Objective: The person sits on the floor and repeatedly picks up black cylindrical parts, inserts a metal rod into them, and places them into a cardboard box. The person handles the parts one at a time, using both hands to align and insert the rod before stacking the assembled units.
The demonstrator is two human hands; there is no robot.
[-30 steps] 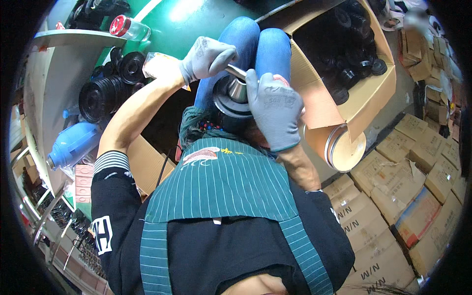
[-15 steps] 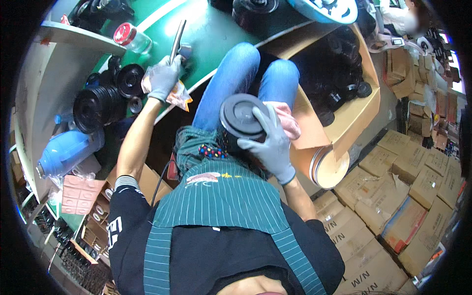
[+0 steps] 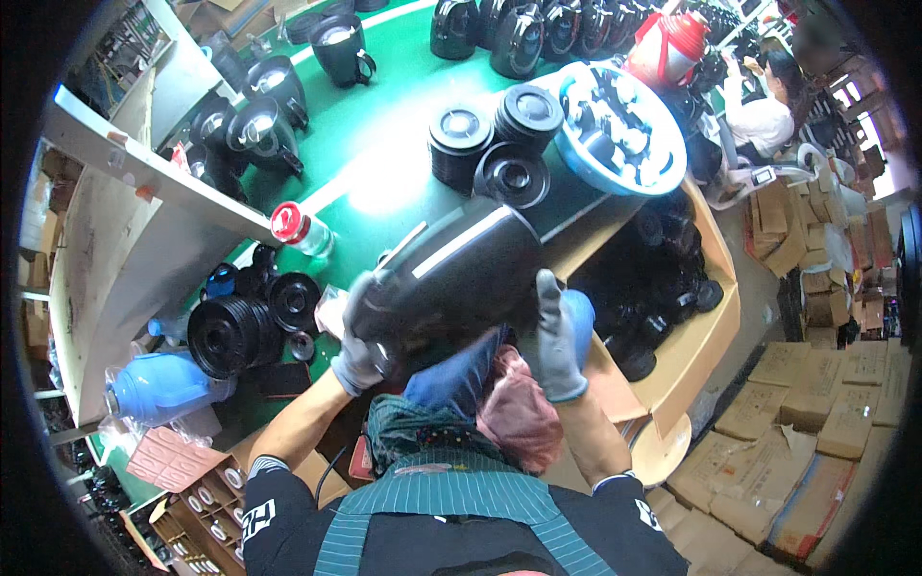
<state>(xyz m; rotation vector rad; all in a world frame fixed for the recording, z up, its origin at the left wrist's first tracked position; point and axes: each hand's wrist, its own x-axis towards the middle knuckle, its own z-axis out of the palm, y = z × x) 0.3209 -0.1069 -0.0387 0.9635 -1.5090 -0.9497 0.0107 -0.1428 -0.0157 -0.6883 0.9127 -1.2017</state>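
Note:
A large glossy black jug (image 3: 461,278) is tilted above my lap, its long side across my view. My left hand (image 3: 357,336), in a grey glove, is closed around its left end. At its right end, my gloved right hand (image 3: 557,346) stands with the palm toward the jug, pressed along its side; part of that contact is hidden. A thin, pale rod tip (image 3: 408,242) shows behind the jug; I cannot tell whether my left hand holds it. Beside that hand is crumpled clear plastic (image 3: 331,309). A pink cloth (image 3: 521,413) lies on my lap.
The green table (image 3: 370,206) carries stacked black lids (image 3: 461,130), a red-lidded jar (image 3: 300,228), black rings (image 3: 226,336) and several black jugs (image 3: 341,48). A blue basin (image 3: 663,182) holds small parts. An open carton (image 3: 715,317) stands right. Another person sits at the far right.
The black jug has come up large above my lap, between both hands. My right hand has left the round black lid's face. My left hand has moved in toward my lap.

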